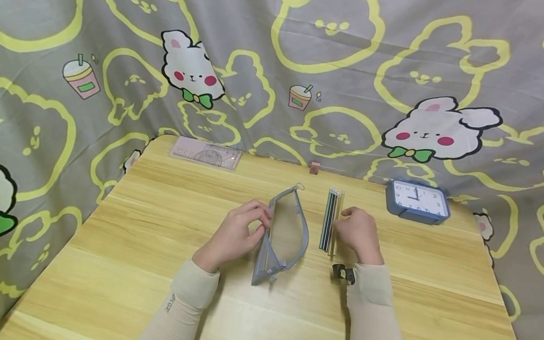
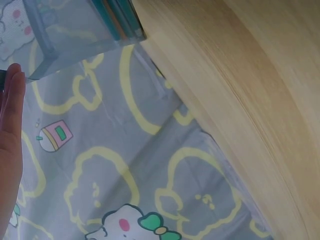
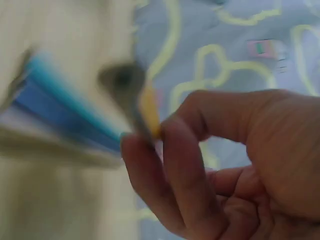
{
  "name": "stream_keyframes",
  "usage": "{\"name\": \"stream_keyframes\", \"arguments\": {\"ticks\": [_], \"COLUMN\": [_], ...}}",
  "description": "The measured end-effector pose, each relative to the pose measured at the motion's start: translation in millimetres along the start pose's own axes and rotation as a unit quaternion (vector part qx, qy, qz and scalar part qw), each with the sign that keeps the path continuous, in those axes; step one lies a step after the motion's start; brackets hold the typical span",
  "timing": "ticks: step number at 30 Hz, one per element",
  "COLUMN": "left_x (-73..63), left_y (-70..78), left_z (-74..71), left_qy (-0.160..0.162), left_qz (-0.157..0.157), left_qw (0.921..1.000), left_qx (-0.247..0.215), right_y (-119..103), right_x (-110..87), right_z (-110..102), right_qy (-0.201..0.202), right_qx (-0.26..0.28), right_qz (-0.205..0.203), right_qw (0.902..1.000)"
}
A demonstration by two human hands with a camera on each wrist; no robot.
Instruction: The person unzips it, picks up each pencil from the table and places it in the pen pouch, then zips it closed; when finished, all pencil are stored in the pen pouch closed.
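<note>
A translucent grey-blue zip pouch [image 1: 304, 236] stands on the table with its mouth spread wide. My left hand [image 1: 242, 231] grips its left edge between thumb and fingers; in the left wrist view the fingertips meet the pouch's rim. Through the clear pouch wall [image 2: 75, 35] several teal and brown pencils [image 2: 119, 20] show. Right of the pouch, a row of dark and blue pencils [image 1: 328, 221] lies side by side. My right hand [image 1: 360, 233] pinches a yellowish pencil [image 3: 150, 110] at the row's right side; the right wrist view is blurred there.
A blue-grey clock [image 1: 417, 200] sits at the back right. At the back left lies a flat pink printed case [image 1: 205, 153], and a small pink block [image 1: 314, 168] is by the back edge. A patterned curtain [image 1: 245, 27] hangs behind the wooden table [image 1: 115, 242].
</note>
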State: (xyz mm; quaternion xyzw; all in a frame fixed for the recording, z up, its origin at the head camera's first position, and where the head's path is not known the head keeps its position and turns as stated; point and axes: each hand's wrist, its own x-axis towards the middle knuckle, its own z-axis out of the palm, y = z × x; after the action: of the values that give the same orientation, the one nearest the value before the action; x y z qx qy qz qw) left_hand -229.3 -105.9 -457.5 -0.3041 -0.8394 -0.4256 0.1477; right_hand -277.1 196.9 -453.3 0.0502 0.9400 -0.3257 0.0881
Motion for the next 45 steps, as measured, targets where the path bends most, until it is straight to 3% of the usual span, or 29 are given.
{"name": "stream_keyframes", "arguments": {"ticks": [4,8,12,17,23,28,35,45], "left_x": [0.5,0.6,0.7,0.4,0.9,1.9,2.5,1.5], "left_y": [0.4,0.3,0.6,0.3,0.7,1.3,2.6,3.0], "left_z": [-0.3,-0.3,-0.1,-0.2,-1.3,-2.1,-3.0,-1.7], "left_qy": [0.0,-0.001,0.002,0.004,0.001,0.004,-0.003,-0.005], "left_qz": [0.0,0.002,0.003,-0.003,-0.012,-0.009,-0.007,-0.011], "left_qw": [1.0,1.0,1.0,1.0,0.9999,0.9999,1.0,0.9999], "left_qx": [0.002,0.002,0.003,0.002,-0.001,0.005,0.003,0.001], "right_y": [-20.1,-37.9,-50.5,-59.4,-67.4,-73.2,-78.1,-77.5], "right_x": [-15.4,-36.3,-52.2,-59.8,-58.3,-55.3,-49.7,-45.3], "right_z": [-13.5,-22.0,-24.2,-18.4,-6.5,4.0,18.2,28.7], "right_qy": [-0.032,-0.066,-0.122,-0.182,-0.193,-0.185,-0.142,-0.128], "right_qx": [0.045,0.051,0.031,0.016,0.03,0.058,0.105,0.134], "right_qz": [-0.044,-0.12,-0.19,-0.24,-0.244,-0.217,-0.166,-0.148], "right_qw": [0.9975,0.9893,0.9737,0.9535,0.9499,0.9566,0.9701,0.9715]}}
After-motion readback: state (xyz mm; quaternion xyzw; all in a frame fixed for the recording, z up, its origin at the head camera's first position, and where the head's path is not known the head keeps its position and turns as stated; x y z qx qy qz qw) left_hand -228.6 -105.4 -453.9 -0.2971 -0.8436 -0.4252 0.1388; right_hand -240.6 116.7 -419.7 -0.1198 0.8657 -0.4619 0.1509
